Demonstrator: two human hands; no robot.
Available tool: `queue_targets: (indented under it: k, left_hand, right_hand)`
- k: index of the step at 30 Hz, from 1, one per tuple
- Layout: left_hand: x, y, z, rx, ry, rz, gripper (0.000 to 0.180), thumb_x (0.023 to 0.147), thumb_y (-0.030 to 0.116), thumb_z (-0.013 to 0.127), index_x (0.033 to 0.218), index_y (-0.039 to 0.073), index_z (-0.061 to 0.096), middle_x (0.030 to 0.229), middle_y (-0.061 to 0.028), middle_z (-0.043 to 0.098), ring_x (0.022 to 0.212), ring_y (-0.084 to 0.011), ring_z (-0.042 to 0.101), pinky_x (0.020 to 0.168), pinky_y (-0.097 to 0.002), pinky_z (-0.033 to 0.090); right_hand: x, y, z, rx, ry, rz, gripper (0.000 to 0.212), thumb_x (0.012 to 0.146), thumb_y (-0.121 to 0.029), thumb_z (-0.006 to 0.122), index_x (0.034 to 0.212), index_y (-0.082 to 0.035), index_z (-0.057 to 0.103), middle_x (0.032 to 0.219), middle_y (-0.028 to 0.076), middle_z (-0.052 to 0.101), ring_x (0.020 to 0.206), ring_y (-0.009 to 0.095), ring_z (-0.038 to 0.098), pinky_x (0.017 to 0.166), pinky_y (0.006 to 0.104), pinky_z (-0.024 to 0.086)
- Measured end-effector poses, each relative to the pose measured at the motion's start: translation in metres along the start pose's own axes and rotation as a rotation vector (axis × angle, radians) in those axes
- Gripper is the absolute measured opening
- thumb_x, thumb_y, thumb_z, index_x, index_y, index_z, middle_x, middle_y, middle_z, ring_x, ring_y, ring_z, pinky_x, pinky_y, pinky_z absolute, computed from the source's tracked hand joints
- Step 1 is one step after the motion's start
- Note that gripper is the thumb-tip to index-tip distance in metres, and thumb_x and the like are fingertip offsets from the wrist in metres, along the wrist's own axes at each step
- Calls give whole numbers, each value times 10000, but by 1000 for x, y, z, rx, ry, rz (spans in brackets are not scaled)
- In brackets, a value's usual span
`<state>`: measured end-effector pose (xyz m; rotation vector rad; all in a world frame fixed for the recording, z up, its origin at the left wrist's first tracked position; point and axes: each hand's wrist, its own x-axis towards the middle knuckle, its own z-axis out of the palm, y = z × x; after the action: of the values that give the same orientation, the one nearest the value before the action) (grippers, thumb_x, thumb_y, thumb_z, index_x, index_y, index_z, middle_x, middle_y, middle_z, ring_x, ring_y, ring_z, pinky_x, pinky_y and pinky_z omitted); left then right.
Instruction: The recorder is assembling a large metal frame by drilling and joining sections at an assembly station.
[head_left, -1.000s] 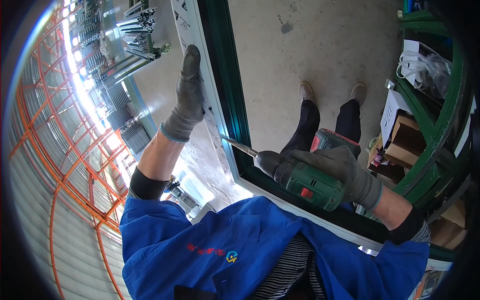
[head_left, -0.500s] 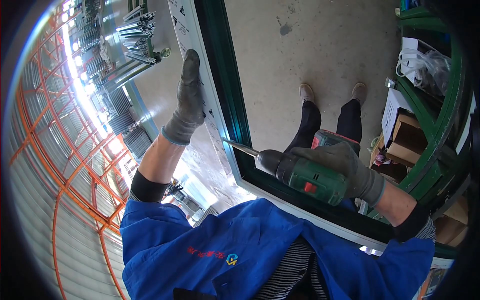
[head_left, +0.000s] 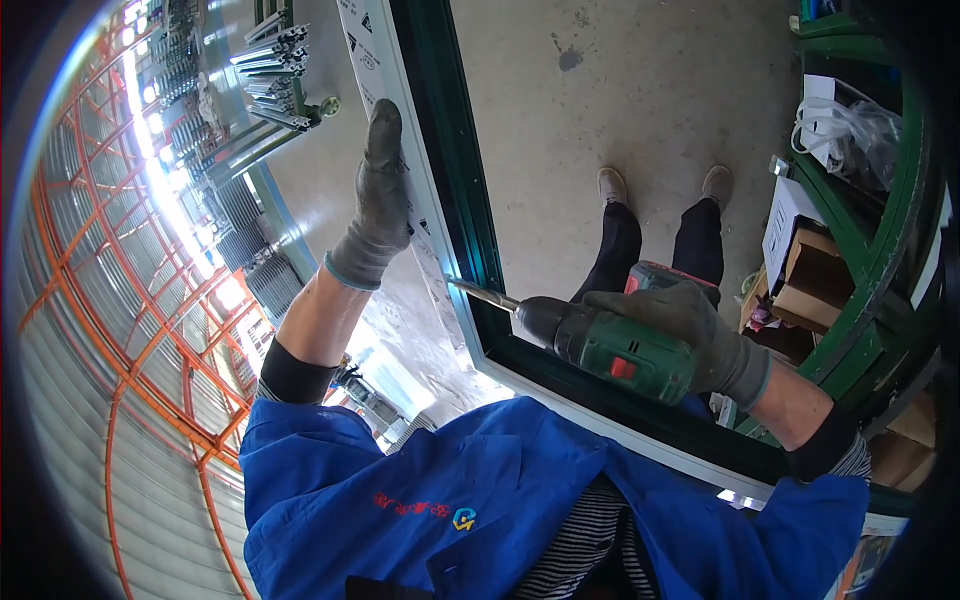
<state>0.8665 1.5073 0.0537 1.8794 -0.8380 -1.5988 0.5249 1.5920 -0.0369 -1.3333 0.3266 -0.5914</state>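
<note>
In my right hand (head_left: 680,330), gloved in grey, is a green and black cordless drill (head_left: 630,352) with a red switch. Its long metal drill bit (head_left: 485,294) points left, and the tip meets the pale edge of a dark green metal frame (head_left: 445,130). My left hand (head_left: 382,190), also in a grey glove, lies along the frame's outer side with its fingers stretched together away from me. White printed film (head_left: 362,45) covers that outer side. Whether the tip has entered the metal is too small to tell.
My shoes (head_left: 612,186) stand on the concrete floor (head_left: 620,90) inside the frame's corner. At the right, a green rack (head_left: 870,250) holds an open cardboard box (head_left: 815,275) and plastic bags (head_left: 865,140). Metal profiles (head_left: 275,75) are stacked at the far left.
The drill bit's spiral shows more clearly now, and the drill has turned slightly about its length. Both hands stay almost where they were.
</note>
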Motion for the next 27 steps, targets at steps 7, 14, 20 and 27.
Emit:
queue_targets:
  k: [7, 14, 20, 27]
  left_hand:
    - [0, 4, 3, -70, -4, -18, 656, 1020, 662, 521, 1276, 74, 660, 958, -95, 754, 769, -166, 770, 678, -286, 665]
    - [-2, 5, 5, -59, 13, -23, 659, 1015, 665, 527, 1278, 75, 656, 952, -91, 754, 769, -162, 771, 675, -289, 667]
    - [2, 3, 2, -87, -50, -24, 673, 1007, 666, 535, 1316, 75, 627, 971, -107, 745, 772, -169, 772, 678, -295, 672]
    - [1, 2, 3, -103, -30, -31, 666, 1014, 654, 529, 1345, 81, 609, 1003, -121, 739, 817, -178, 776, 712, -304, 676]
  right_hand:
    - [3, -4, -7, 23, -18, 7, 738, 806, -299, 810, 1457, -46, 571, 1024, 140, 756, 865, 308, 760, 810, 398, 592]
    - [8, -4, -6, -20, 19, -28, 738, 799, -300, 804, 1451, -43, 572, 987, 152, 747, 846, 327, 756, 799, 399, 595]
    - [10, 8, 4, 22, 72, -74, 709, 792, -319, 820, 1391, -2, 614, 908, 137, 723, 763, 285, 720, 724, 382, 556]
    - [19, 0, -10, -140, -6, -67, 718, 783, -336, 819, 1385, 1, 620, 903, 125, 719, 716, 285, 703, 695, 373, 549]
